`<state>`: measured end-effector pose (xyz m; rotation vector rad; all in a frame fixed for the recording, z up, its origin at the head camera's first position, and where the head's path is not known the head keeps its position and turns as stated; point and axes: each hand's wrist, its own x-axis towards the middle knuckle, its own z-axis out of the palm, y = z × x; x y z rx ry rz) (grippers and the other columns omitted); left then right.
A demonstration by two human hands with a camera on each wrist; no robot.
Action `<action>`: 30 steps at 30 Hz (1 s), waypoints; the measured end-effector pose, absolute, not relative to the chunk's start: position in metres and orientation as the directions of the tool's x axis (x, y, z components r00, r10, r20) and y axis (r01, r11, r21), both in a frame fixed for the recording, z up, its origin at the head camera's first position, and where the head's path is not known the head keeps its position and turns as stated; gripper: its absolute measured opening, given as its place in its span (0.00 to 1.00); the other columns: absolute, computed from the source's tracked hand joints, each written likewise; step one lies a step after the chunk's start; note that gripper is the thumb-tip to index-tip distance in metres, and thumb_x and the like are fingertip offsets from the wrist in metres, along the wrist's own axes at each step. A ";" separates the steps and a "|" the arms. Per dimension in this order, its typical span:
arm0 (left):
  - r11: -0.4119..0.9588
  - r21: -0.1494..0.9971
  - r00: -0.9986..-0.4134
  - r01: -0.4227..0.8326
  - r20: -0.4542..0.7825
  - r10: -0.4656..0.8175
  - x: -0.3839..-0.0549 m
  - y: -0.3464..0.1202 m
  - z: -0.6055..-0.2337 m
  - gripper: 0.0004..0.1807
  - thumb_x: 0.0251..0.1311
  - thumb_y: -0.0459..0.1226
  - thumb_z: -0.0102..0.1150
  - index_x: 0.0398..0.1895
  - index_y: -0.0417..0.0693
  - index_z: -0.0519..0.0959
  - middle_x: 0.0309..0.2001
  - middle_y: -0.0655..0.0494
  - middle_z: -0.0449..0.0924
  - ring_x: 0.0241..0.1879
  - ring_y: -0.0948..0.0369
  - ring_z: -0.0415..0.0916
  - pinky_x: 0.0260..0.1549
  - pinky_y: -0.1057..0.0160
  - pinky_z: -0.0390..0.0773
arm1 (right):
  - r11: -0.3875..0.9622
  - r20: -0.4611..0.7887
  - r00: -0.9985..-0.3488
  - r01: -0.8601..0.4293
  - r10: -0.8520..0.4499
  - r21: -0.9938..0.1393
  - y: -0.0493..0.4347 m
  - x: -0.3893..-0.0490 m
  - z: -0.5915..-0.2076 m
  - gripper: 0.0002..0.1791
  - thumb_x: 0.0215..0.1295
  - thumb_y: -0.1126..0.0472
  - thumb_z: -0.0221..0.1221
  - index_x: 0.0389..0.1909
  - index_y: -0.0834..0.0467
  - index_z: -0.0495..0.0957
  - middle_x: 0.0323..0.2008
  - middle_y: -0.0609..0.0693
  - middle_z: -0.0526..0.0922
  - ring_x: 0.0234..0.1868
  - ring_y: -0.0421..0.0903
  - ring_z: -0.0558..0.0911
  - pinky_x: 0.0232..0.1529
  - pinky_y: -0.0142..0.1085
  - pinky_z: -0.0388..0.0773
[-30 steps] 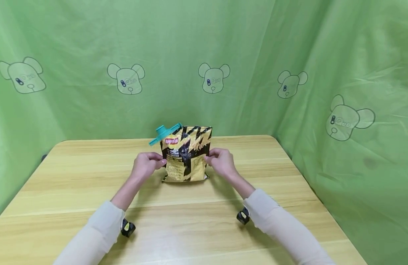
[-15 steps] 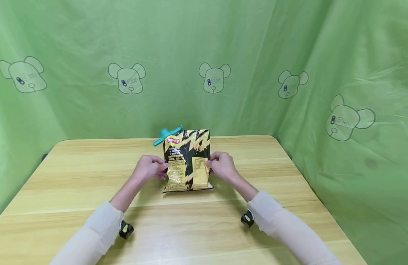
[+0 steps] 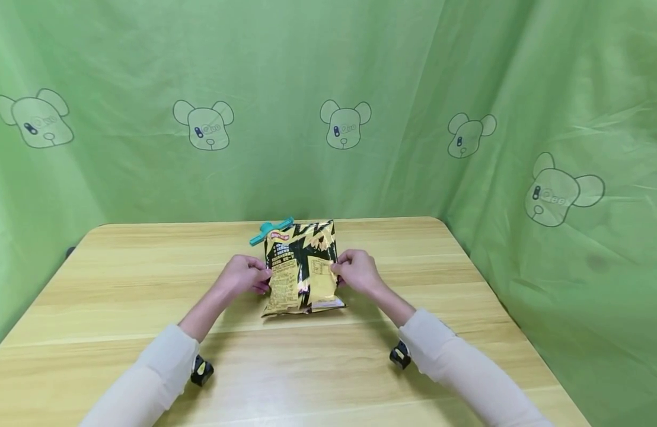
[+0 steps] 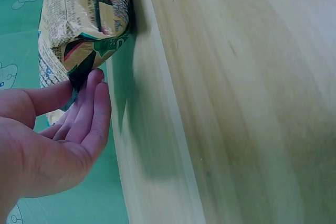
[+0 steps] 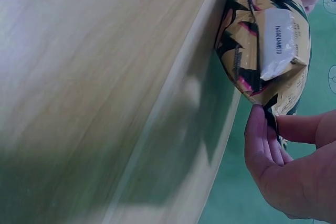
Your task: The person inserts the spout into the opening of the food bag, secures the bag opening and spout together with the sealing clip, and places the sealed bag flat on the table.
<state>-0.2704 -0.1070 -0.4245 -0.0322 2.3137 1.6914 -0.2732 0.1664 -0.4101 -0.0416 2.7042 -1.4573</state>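
Note:
A black and gold chip bag (image 3: 302,267) leans back over the table's far half, its printed side facing me. Across its top left corner sits a teal bag clip (image 3: 271,230), set at a slant. My left hand (image 3: 245,275) pinches the bag's left edge between thumb and fingers, and in the left wrist view the crumpled edge of the bag (image 4: 86,30) shows in that pinch. On the opposite edge my right hand (image 3: 357,271) pinches likewise. A white printed label (image 5: 277,43) shows on the bag's lower end in the right wrist view.
The wooden table (image 3: 302,367) reaches back to a green curtain (image 3: 275,172) printed with bear heads, which also closes in the right side. Small black wrist cameras (image 3: 202,370) hang under both sleeves.
The bag has tilted back from nearly upright, its top with the clip sinking away and its bottom edge coming toward me. Both hands have kept their pinch and shifted slightly lower in view.

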 end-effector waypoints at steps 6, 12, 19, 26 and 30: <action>0.372 0.914 -0.961 -0.164 -0.234 0.149 -0.272 -0.107 -0.427 0.10 0.67 0.34 0.63 0.45 0.35 0.81 0.44 0.41 0.85 0.33 0.54 0.86 0.44 0.56 0.87 | 0.544 -0.073 -0.995 0.026 -0.065 -0.839 0.168 -0.275 -0.412 0.10 0.67 0.65 0.63 0.45 0.68 0.81 0.35 0.60 0.86 0.36 0.60 0.87 0.41 0.46 0.87; 0.414 0.898 -0.956 -0.150 -0.238 0.170 -0.272 -0.108 -0.428 0.10 0.68 0.36 0.62 0.45 0.36 0.82 0.39 0.44 0.87 0.36 0.53 0.87 0.47 0.56 0.85 | 0.547 -0.097 -0.993 0.040 -0.074 -0.836 0.169 -0.276 -0.413 0.14 0.67 0.67 0.62 0.49 0.71 0.80 0.37 0.63 0.86 0.33 0.56 0.87 0.40 0.45 0.88; 0.446 0.884 -0.954 -0.139 -0.239 0.178 -0.272 -0.108 -0.430 0.11 0.69 0.37 0.61 0.46 0.38 0.83 0.38 0.47 0.88 0.36 0.54 0.87 0.50 0.56 0.84 | 0.553 -0.105 -0.992 0.047 -0.075 -0.832 0.168 -0.276 -0.414 0.15 0.67 0.68 0.61 0.51 0.73 0.80 0.38 0.65 0.87 0.34 0.58 0.89 0.41 0.45 0.88; 0.415 0.898 -0.960 -0.147 -0.231 0.160 -0.273 -0.106 -0.431 0.12 0.69 0.35 0.60 0.50 0.35 0.82 0.42 0.44 0.86 0.36 0.55 0.86 0.44 0.59 0.86 | 0.563 -0.122 -0.988 0.051 -0.089 -0.825 0.169 -0.276 -0.412 0.17 0.66 0.68 0.62 0.53 0.73 0.79 0.42 0.66 0.86 0.33 0.54 0.88 0.42 0.44 0.88; 0.406 0.902 -0.961 -0.148 -0.228 0.155 -0.274 -0.106 -0.431 0.14 0.69 0.34 0.60 0.53 0.35 0.80 0.43 0.43 0.86 0.37 0.56 0.86 0.46 0.59 0.86 | 0.574 -0.134 -0.986 0.056 -0.095 -0.817 0.169 -0.277 -0.412 0.20 0.66 0.67 0.62 0.56 0.71 0.78 0.43 0.64 0.87 0.34 0.52 0.88 0.43 0.43 0.87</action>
